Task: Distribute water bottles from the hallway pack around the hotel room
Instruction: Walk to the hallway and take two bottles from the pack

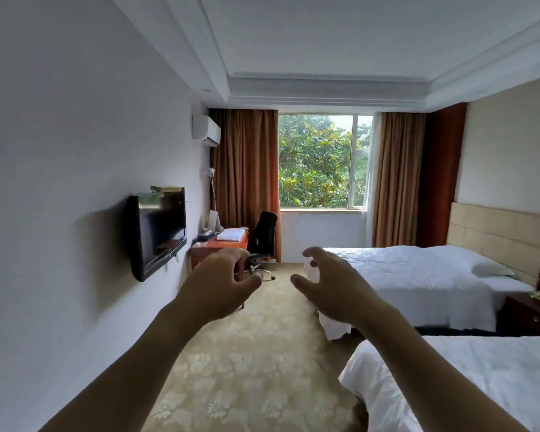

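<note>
No water bottle or pack shows anywhere in the room. The left hand (222,283) and right hand (331,283) reach forward side by side, fingers spread, holding nothing. I think the pack is behind the person.

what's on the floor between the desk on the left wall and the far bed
In the head view, a black office chair stands beside the desk; from there to the far bed only patterned carpet shows, partly hidden by both hands.
</note>
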Available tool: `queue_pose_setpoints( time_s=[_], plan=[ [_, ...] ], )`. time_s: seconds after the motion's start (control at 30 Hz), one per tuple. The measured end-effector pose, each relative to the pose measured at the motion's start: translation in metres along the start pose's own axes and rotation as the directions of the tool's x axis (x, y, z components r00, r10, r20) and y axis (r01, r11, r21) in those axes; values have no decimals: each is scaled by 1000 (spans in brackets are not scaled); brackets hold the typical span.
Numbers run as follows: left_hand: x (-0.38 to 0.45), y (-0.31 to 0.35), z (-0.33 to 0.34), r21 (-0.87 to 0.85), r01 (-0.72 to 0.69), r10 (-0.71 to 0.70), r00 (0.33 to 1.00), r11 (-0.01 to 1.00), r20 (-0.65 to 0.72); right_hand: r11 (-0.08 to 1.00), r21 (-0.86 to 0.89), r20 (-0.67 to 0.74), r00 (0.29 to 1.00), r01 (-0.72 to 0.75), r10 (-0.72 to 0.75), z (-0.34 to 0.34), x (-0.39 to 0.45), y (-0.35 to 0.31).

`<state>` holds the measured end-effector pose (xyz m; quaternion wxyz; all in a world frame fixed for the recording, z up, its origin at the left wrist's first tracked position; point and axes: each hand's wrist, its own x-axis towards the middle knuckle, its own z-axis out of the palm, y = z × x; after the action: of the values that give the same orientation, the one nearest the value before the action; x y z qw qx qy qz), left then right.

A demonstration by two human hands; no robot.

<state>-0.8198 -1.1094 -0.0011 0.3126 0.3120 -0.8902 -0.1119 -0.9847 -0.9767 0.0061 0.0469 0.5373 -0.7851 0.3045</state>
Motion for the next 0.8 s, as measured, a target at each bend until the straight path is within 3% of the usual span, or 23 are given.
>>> queue_pose_setpoints(
  time_s=[0.3,0.57,0.8],
  plan=[
    [224,-70,64,-43,-81,83,996,996,38,999,19,-7,999,-41,41,50,228,59],
    [381,-149,167,-10,-44,44,997,999,59,1000,-10,46,999,25,-25,137,402,150],
    [560,-201,259,42,-18,16,998,999,53,996,-4,11,996,92,-92,189,591,241]
  ],
)
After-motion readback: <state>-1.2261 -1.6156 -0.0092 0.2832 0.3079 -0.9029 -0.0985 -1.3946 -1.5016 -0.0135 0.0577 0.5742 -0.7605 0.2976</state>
